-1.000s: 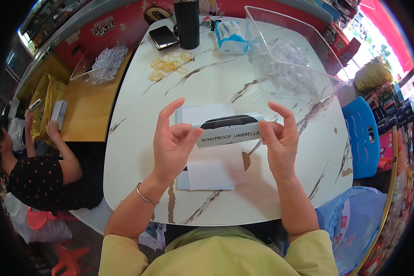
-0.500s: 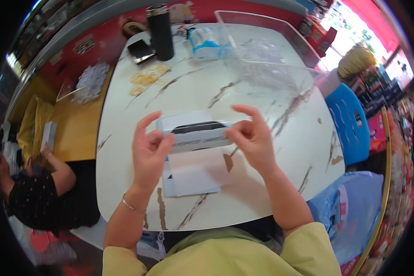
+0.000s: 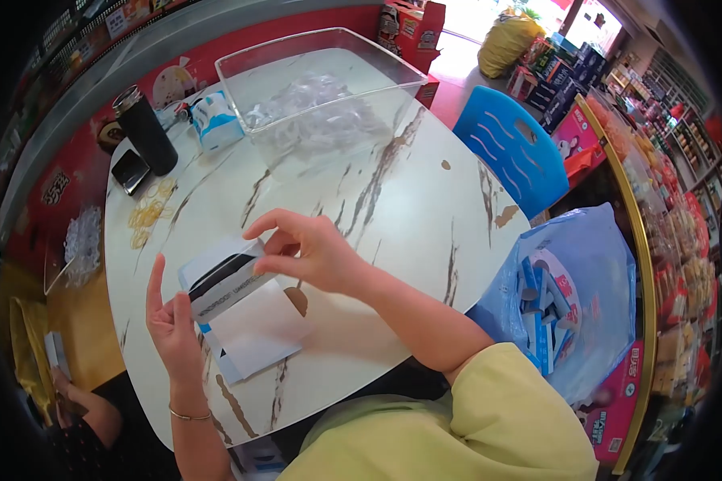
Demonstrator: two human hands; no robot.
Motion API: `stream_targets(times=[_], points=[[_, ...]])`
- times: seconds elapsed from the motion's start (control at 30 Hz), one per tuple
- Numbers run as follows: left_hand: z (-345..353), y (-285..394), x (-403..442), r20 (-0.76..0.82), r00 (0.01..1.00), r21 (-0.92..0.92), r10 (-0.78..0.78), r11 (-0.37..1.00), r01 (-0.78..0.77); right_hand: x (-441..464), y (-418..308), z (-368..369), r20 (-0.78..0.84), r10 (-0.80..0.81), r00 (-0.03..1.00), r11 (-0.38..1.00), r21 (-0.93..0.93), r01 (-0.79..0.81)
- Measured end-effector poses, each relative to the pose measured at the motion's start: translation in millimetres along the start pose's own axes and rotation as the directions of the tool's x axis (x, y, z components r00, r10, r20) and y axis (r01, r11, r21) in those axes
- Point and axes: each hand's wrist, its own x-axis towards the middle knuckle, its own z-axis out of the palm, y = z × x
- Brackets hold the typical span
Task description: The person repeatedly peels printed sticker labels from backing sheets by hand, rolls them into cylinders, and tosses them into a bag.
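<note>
A small white-and-grey umbrella box printed "WINDPROOF UMBRELLA", with a black shape above the lettering, is held tilted between both hands. My left hand grips its left end, thumb against the front and index finger pointing up. At the right end, my right hand pinches the box between thumb and fingers. Under it on the table lie white flat cards or cartons, one blank sheet on top. Whether the box is full cannot be seen.
A clear plastic bin of transparent wrappers stands on the marble-patterned table. Left of it are a tissue pack, a black flask, a phone and rubber bands. A blue bag holding boxes hangs right. Another person's arm is lower left.
The view has swung right, bringing the blue bag's boxes into sight. Both hands still hold the umbrella box, which now looks slanted, its right end higher.
</note>
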Motion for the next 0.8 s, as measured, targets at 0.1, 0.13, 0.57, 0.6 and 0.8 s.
stream_targets(times=[0.1, 0.13, 0.57, 0.6, 0.8], points=[[-1.4, -2.5, 5.2, -0.072, 0.997, -0.042, 0.040, 0.998, -0.043, 3.9, -11.5, -33.8, -0.048, 0.035, 0.998, 0.999, 0.010, -0.034], [-6.4, -4.1, 7.5, -0.083, 0.996, -0.056, 0.022, 0.998, -0.027, 3.7, -13.7, -52.0, -0.076, 0.056, 0.996, 0.998, 0.038, -0.054], [-7.9, -17.2, 6.4, 0.202, 0.959, 0.675, 0.201, 0.680, -0.285, 6.2, 3.2, -77.6, 0.046, 0.161, 0.986, 0.913, 0.373, -0.167], [-9.6, -19.0, 7.4, 0.197, 0.960, 0.696, 0.200, 0.661, -0.281, 10.0, 4.5, -60.4, -0.044, 0.293, 0.955, 0.955, -0.026, -0.295], [-11.4, -14.5, 6.1, 0.199, 0.979, 0.671, 0.046, 0.721, -0.171, 8.5, 18.6, -2.7, 0.170, 0.349, 0.922, 0.852, -0.468, -0.236]])
